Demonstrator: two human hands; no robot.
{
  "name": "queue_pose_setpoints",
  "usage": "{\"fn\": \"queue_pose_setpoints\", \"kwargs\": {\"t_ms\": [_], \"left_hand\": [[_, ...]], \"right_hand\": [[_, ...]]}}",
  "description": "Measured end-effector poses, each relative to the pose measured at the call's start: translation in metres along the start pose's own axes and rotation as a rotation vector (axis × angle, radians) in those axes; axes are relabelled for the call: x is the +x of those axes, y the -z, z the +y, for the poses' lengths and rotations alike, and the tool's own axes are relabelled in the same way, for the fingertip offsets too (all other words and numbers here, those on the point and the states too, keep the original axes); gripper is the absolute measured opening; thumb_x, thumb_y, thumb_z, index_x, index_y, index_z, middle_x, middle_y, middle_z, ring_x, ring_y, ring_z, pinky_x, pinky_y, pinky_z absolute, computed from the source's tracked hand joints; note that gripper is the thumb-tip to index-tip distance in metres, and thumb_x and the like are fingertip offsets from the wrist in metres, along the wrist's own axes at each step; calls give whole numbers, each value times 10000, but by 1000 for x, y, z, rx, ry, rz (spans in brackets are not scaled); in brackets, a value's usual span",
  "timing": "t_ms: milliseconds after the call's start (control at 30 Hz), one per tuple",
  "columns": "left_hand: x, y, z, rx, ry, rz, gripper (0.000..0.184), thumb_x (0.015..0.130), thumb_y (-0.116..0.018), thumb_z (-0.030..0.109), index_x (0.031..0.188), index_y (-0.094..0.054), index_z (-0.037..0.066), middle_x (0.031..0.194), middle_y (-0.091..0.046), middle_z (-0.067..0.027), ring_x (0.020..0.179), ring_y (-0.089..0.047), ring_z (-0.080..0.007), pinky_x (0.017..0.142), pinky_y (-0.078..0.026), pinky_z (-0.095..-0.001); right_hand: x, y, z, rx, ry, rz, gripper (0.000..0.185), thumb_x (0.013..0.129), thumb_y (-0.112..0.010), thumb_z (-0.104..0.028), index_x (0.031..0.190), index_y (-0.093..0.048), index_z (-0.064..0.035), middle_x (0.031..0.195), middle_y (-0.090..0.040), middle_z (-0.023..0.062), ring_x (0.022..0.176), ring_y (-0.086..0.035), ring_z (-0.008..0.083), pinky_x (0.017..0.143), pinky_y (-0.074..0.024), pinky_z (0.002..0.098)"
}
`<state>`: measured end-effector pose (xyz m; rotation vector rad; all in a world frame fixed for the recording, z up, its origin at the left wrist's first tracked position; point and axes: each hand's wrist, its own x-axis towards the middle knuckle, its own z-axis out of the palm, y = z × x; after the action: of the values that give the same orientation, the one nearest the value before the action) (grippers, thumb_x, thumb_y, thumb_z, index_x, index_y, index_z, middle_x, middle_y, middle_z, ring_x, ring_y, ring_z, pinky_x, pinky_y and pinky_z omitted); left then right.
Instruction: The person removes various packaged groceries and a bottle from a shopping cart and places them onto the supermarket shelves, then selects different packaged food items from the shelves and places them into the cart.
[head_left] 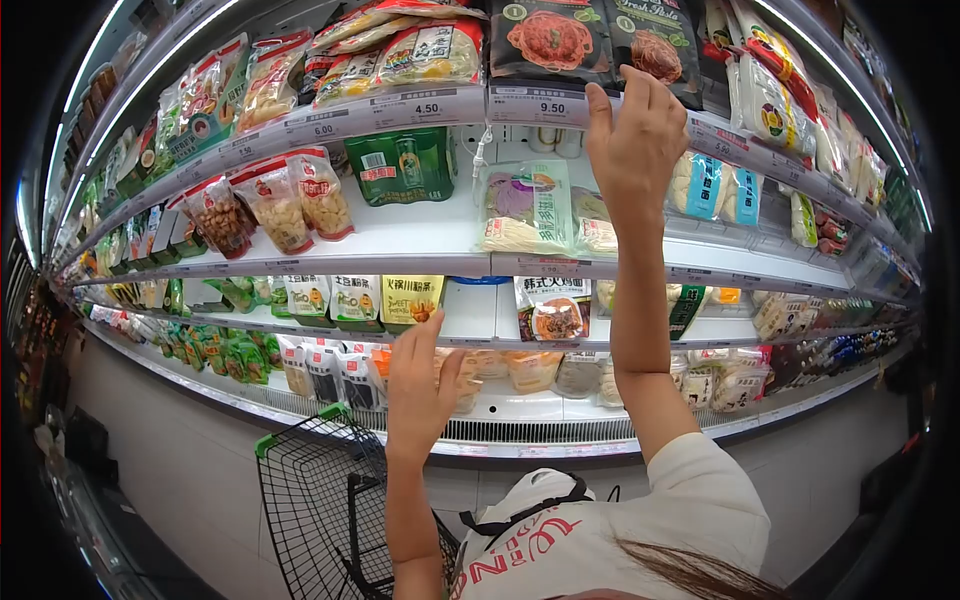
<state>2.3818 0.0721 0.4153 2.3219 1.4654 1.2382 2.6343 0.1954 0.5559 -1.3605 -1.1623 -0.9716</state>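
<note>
Just behind the right grip; a black pasta packet

A tall white shelf unit curved across the frame, its tiers edged with price rails. Bright light strips ran along the upper left and upper right. A slotted vent grille lined the base below centre, and pale grey floor spread through the lower left and lower right.
</note>
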Motion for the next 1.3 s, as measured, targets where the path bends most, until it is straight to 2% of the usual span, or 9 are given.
{"fn": "queue_pose_setpoints", "kwargs": {"t_ms": [167, 333, 533, 733, 833, 967, 1033, 1167, 1300], "left_hand": [[189, -3, 76, 71, -443, 452, 473, 902, -550, 187, 1324, -417, 19, 1193, -559, -177, 1266, -368, -361, 1021, -242, -510], [258, -33, 72, 183, -75, 234, 576, 889, -547, 237, 1367, -334, -2, 1224, -562, -187, 1298, -319, -367, 1016, -127, -638], [263, -48, 70, -90, -114, 305, 556, 879, -532, 171, 1372, -329, 13, 1205, -577, -180, 1312, -302, -339, 1010, -80, -673], [234, -16, 89, -559, -203, 425, 508, 921, -573, 174, 1360, -380, 6, 1137, -606, -123, 1008, -579, -187, 924, -416, -344], [180, -2, 93, -721, -190, 283, 498, 944, -561, 199, 1347, -375, -29, 1130, -590, -120, 988, -574, -138, 810, -494, -279], [68, -4, 64, -1100, 54, 192, 634, 915, -586, 90, 1423, -229, -41, 1269, -496, -134, 1107, -519, -156, 907, -464, -279], [1, -5, 32, -959, 167, 291, 628, 926, -554, 66, 1435, -204, -44, 1287, -484, -132, 1135, -503, -155, 906, -464, -264], [-126, -4, -12, -1013, 593, 614, 583, 925, -549, 63, 1428, -262, -9, 1229, -524, -115, 1059, -554, -144, 864, -518, -282], [-239, -4, -40, -1074, 881, 1038, 447, 928, -495, 25, 1347, -346, -20, 1192, -532, -134, 1051, -586, -232, 884, -533, -394]], "right_hand": [[53, -22, 22, -63, -290, -498, 497, 916, -457, -493, 1010, -635, -38, 969, -670, 174, 989, -604, 358, 861, -431, 446], [63, -47, 43, 142, -319, -612, 527, 916, -444, -497, 971, -630, -7, 975, -655, 224, 978, -614, 377, 838, -461, 430], [72, -69, 46, 479, -382, -432, 514, 923, -462, -413, 981, -610, 76, 963, -646, 262, 929, -629, 403, 801, -484, 462], [42, -30, 22, 1191, -658, -241, 339, 977, -441, -268, 941, -577, 40, 843, -636, 108, 684, -629, 183, 575, -520, 290], [-2, 15, 3, 1451, -736, -199, 268, 985, -456, -250, 997, -568, -6, 896, -630, 47, 729, -612, 112, 563, -502, 226], [-107, 54, -35, 1350, -785, -254, 282, 979, -498, -264, 1079, -534, -2, 954, -590, 25, 835, -571, 68, 656, -482, 185], [-158, 79, -66, 1369, -913, -498, 287, 1008, -417, -257, 1122, -487, -3, 972, -533, 20, 837, -458, 65, 745, -388, 200], [-267, 95, -109, 1370, -709, -1190, 297, 1006, -421, -270, 1103, -488, 3, 940, -534, 34, 849, -481, 88, 758, -403, 228], [-360, 118, -173, 1513, -676, -1769, 310, 997, -433, -278, 1057, -470, 24, 864, -562, 82, 702, -557, 121, 606, -487, 265]]}}
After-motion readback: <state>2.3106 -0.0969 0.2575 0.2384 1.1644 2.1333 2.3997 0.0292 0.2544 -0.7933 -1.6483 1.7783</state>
